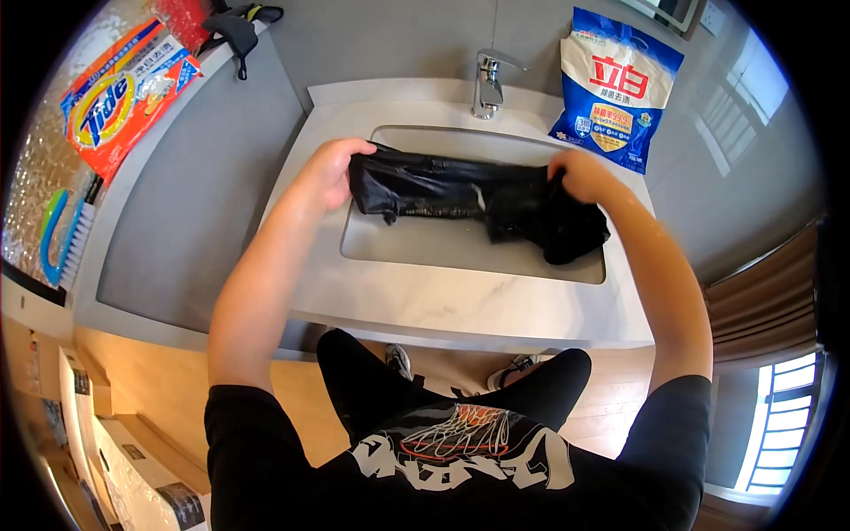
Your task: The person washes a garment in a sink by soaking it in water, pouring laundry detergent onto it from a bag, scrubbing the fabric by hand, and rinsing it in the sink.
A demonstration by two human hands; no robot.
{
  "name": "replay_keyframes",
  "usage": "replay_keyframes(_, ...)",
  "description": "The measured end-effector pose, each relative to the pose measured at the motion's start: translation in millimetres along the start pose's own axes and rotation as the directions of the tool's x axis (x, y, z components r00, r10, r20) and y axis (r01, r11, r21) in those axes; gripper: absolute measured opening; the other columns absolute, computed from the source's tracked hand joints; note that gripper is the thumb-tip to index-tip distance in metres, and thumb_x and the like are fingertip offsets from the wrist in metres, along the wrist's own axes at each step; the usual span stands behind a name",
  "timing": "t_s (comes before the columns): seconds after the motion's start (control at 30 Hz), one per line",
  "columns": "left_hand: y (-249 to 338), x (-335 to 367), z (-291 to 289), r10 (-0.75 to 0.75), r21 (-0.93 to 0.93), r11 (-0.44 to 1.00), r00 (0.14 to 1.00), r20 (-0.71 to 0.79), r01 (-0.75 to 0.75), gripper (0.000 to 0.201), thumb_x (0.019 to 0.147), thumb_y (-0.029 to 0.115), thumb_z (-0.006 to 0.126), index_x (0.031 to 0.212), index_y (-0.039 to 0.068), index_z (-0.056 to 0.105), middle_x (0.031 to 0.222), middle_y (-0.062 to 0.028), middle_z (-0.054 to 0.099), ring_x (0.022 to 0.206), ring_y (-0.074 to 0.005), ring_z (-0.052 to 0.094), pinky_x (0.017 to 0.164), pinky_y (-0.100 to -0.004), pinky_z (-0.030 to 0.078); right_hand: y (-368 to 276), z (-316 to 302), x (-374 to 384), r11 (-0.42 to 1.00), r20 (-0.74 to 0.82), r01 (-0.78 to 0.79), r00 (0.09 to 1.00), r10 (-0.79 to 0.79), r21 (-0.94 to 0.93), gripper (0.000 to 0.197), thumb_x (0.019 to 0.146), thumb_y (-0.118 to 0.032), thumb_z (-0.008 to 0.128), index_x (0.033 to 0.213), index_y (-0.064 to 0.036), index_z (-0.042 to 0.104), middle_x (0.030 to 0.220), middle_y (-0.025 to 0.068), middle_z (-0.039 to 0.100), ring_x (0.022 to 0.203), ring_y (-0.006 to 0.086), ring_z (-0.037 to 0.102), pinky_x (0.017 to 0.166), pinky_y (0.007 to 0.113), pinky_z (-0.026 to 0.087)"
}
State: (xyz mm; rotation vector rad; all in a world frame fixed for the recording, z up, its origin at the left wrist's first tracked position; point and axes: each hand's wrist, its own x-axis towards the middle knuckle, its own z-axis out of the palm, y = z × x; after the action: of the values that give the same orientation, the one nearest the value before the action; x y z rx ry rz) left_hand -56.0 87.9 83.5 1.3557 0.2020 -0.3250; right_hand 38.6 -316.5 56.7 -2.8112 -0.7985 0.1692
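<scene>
A black garment point(443, 188), wet and shiny in places, is stretched sideways over the sink basin point(398, 248). My left hand point(341, 168) pinches its left end near the basin's left edge. Towards the other end, my right hand point(580, 174) grips the cloth near the right side of the basin. Beyond that grip the fabric bunches up and hangs low in the basin. Which garment it is, I cannot tell. A chrome faucet point(487, 86) stands behind the basin.
A blue-and-white detergent bag point(617, 93) stands at the back right of the counter point(425, 305). Along the left ledge lie an orange detergent packet point(128, 97), a blue-and-green scrub brush point(66, 237) and a dark grey item point(235, 37). Boxes point(146, 469) sit at lower left.
</scene>
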Motion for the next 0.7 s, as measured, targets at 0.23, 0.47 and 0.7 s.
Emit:
replay_keyframes(0.23, -21.1, -2.9, 33.1, 0.016, -0.252, 0.967, 0.996, -0.090, -0.038, 0.016, 0.085, 0.005, 0.058, 0.095, -0.007, 0.056, 0.096, -0.0177, 0.063, 0.089, -0.0290, 0.064, 0.078, -0.0417, 0.054, -110.7, 70.3, -27.4, 0.988, 0.019, 0.137, 0.991, -0.136, -0.076, 0.067, 0.062, -0.041, 0.081, 0.114, -0.0062, 0.059, 0.116, 0.0142, 0.063, 0.111, 0.0343, 0.058, 0.096, 0.045, 0.045)
replay_keyframes(0.47, -19.3, -21.2, 32.0, 0.168, 0.099, 0.984, 0.966, -0.197, -0.151, 0.029, 0.077, 0.000, 0.065, 0.102, -0.004, 0.051, 0.094, -0.0148, 0.060, 0.087, -0.0258, 0.062, 0.073, -0.0387, 0.052, -75.6, 111.4, -19.7, 0.958, 0.414, 0.053, 0.907, 0.072, -0.283, 0.093, 0.077, -0.037, 0.071, 0.153, -0.0202, 0.019, 0.158, 0.0046, 0.022, 0.141, 0.0331, 0.029, 0.116, 0.051, 0.016)
replay_keyframes(0.7, -36.8, -33.4, 10.0, 0.061, 0.846, 0.528, 0.990, -0.130, 0.079, 0.039, 0.070, 0.003, 0.067, 0.104, 0.003, 0.050, 0.091, -0.0082, 0.058, 0.082, -0.0162, 0.054, 0.067, -0.0300, 0.045, -80.8, 83.9, -21.1, 0.998, 0.597, 0.066, 0.800, -0.064, 0.018, 0.054, 0.077, -0.018, 0.064, 0.129, -0.0094, 0.057, 0.131, 0.0157, 0.056, 0.117, 0.0329, 0.054, 0.097, 0.040, 0.044)
